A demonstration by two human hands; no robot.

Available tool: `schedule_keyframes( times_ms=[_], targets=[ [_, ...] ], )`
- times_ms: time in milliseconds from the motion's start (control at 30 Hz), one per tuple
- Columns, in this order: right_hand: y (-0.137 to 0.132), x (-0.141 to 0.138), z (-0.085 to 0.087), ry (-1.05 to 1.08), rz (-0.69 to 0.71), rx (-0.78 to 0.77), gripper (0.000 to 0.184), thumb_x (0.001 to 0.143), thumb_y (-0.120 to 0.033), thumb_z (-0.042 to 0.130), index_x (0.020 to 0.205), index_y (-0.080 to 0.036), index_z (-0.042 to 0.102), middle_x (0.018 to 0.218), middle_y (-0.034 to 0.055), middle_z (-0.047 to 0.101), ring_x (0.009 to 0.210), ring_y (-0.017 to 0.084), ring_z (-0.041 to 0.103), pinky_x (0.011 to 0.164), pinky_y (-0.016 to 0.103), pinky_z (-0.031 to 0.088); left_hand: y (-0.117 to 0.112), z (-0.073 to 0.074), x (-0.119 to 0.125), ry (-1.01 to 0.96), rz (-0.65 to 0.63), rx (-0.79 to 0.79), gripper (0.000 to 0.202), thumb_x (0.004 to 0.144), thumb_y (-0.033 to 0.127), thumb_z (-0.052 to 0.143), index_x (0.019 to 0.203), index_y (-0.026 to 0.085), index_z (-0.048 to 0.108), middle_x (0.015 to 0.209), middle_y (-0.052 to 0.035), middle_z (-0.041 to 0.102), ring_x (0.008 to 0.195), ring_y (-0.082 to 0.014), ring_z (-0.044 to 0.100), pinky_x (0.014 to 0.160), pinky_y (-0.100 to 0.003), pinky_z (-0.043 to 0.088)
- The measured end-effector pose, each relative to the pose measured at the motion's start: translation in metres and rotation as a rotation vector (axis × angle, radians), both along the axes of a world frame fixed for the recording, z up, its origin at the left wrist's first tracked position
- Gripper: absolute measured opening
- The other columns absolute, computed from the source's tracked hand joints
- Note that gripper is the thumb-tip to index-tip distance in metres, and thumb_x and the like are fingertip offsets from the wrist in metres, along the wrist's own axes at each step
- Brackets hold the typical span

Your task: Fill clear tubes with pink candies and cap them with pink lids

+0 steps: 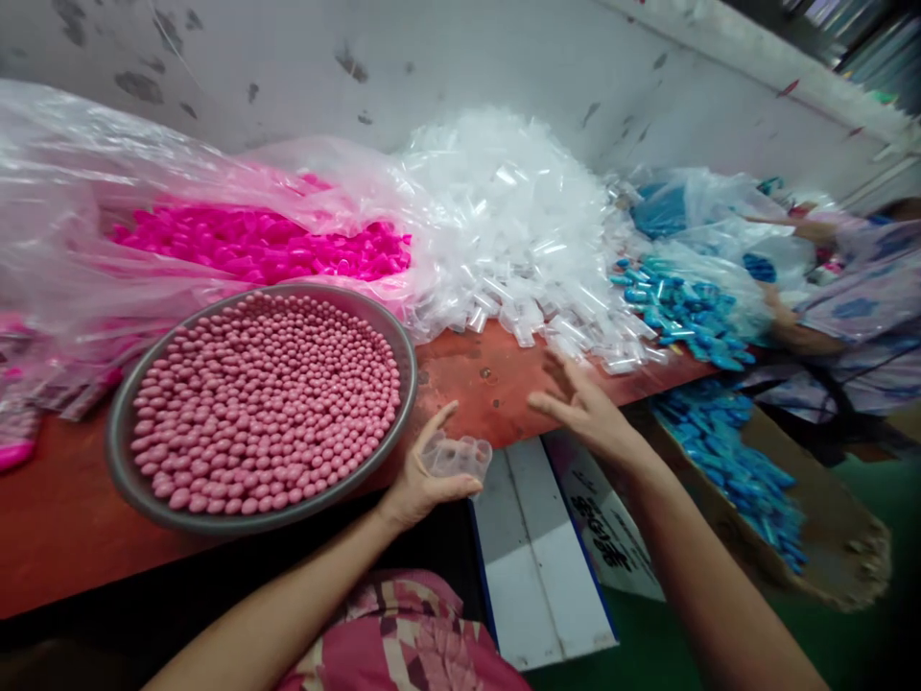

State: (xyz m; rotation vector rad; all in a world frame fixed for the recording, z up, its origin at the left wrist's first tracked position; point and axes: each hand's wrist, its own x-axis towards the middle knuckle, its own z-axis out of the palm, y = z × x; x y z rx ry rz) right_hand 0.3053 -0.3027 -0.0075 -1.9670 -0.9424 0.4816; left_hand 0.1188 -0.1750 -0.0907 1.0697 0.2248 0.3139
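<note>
I watch the left hand (415, 488) grip a small cluster of clear, rounded plastic pieces (460, 459) between thumb and fingers, near the red worktop's (482, 374) front edge, beside the round grey bowl (408, 384) of pink balls (266, 403). I see the right hand (594, 413) open, fingers spread, near the heaped clear plastic (504, 221).

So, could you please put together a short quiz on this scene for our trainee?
1. What colour are the balls in the round bowl?
2. True or false: the left hand is empty.
3. Which heap is nearest the right hand: (a) pink heap, (b) clear heap, (c) blue heap?

Key: 1. Pink. 2. False; it holds clear pieces. 3. b.
</note>
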Motion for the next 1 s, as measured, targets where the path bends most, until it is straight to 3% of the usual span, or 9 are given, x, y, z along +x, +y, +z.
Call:
schedule_keyframes(
  times_ms=[100, 233, 433, 533, 633, 700, 767, 867, 1000],
  targets=[
    [0.002, -0.021, -0.015, 0.436, 0.260, -0.056, 0.082, 0.062, -0.037, 0.076, 0.133, -0.026, 0.037, 0.143, 0.0101, 0.033, 0.129, 0.028, 0.033, 0.103, 0.044, 0.031, 0.001, 0.002, 0.003, -0.053, -0.027, -0.289, 0.100, 0.056, 0.020, 0.079, 0.139, 0.029, 0.024, 0.096, -0.0048, 0.068, 0.077, -0.0210, 0.067, 0.073, -0.037, 0.051],
    [0.001, -0.053, -0.038, 0.734, 0.358, -0.021, 0.078, 0.048, -0.034, 0.084, 0.119, -0.024, 0.052, 0.121, 0.0065, 0.055, 0.112, 0.027, 0.051, 0.095, 0.041, 0.039, 0.002, 0.006, 0.002, -0.041, -0.135, -0.248, 0.106, 0.054, 0.011, 0.080, 0.141, 0.027, 0.020, 0.089, -0.0042, 0.069, 0.082, -0.0200, 0.065, 0.075, -0.032, 0.049],
    [-0.002, -0.068, -0.045, 0.775, 0.412, 0.081, 0.076, 0.047, -0.037, 0.083, 0.114, -0.022, 0.052, 0.113, 0.0051, 0.054, 0.100, 0.023, 0.054, 0.084, 0.033, 0.042, 0.005, 0.012, -0.003, -0.024, -0.393, -0.211, 0.121, 0.057, 0.014, 0.079, 0.142, 0.031, -0.004, 0.102, -0.0047, 0.063, 0.093, -0.0213, 0.061, 0.080, -0.033, 0.045],
    [-0.003, -0.074, -0.038, 0.710, 0.437, 0.018, 0.073, 0.055, -0.036, 0.078, 0.118, -0.021, 0.045, 0.110, 0.0055, 0.053, 0.092, 0.020, 0.056, 0.076, 0.029, 0.044, 0.002, 0.007, -0.004, -0.024, -0.353, -0.228, 0.119, 0.060, 0.029, 0.079, 0.142, 0.030, -0.008, 0.115, -0.0068, 0.057, 0.104, -0.0225, 0.057, 0.089, -0.036, 0.041],
    [0.000, -0.088, -0.036, 0.565, 0.413, -0.051, 0.065, 0.063, -0.029, 0.072, 0.119, -0.022, 0.039, 0.107, 0.0048, 0.054, 0.087, 0.018, 0.057, 0.072, 0.028, 0.047, -0.006, 0.000, -0.001, 0.001, -0.224, -0.369, 0.111, 0.065, 0.054, 0.068, 0.142, 0.029, -0.010, 0.109, -0.0052, 0.058, 0.091, -0.0193, 0.061, 0.082, -0.034, 0.044],
    [0.002, -0.100, -0.041, 0.392, 0.372, -0.084, 0.065, 0.065, -0.024, 0.069, 0.121, -0.023, 0.035, 0.113, 0.0073, 0.052, 0.095, 0.021, 0.057, 0.078, 0.032, 0.048, -0.011, -0.003, 0.004, 0.071, -0.125, -0.502, 0.100, 0.069, 0.061, 0.059, 0.143, 0.028, 0.001, 0.092, -0.0012, 0.061, 0.075, -0.0146, 0.062, 0.071, -0.029, 0.046],
    [0.001, -0.113, -0.050, 0.135, 0.314, -0.085, 0.066, 0.065, -0.022, 0.068, 0.122, -0.024, 0.033, 0.125, 0.0116, 0.046, 0.111, 0.027, 0.050, 0.090, 0.041, 0.043, -0.017, -0.003, 0.010, 0.142, -0.068, -0.651, 0.086, 0.071, 0.067, 0.051, 0.139, 0.022, 0.024, 0.072, 0.0022, 0.059, 0.058, -0.0116, 0.058, 0.060, -0.024, 0.045],
    [-0.007, -0.122, -0.056, -0.172, 0.241, 0.008, 0.061, 0.065, -0.024, 0.067, 0.116, -0.025, 0.033, 0.129, 0.0134, 0.044, 0.125, 0.033, 0.037, 0.102, 0.055, 0.029, -0.026, -0.002, 0.017, 0.136, -0.059, -0.827, 0.074, 0.072, 0.074, 0.038, 0.115, 0.015, 0.052, 0.062, 0.0020, 0.056, 0.052, -0.0109, 0.054, 0.055, -0.022, 0.044],
    [0.007, -0.103, -0.025, 0.039, 0.270, 0.049, 0.063, 0.071, -0.029, 0.064, 0.117, -0.030, 0.021, 0.134, 0.0158, 0.036, 0.117, 0.032, 0.046, 0.089, 0.050, 0.045, -0.031, 0.004, 0.007, 0.171, -0.252, -0.817, 0.072, 0.071, 0.076, 0.033, 0.094, 0.014, 0.061, 0.071, -0.0042, 0.062, 0.059, -0.0144, 0.057, 0.060, -0.028, 0.046]
  ],
)
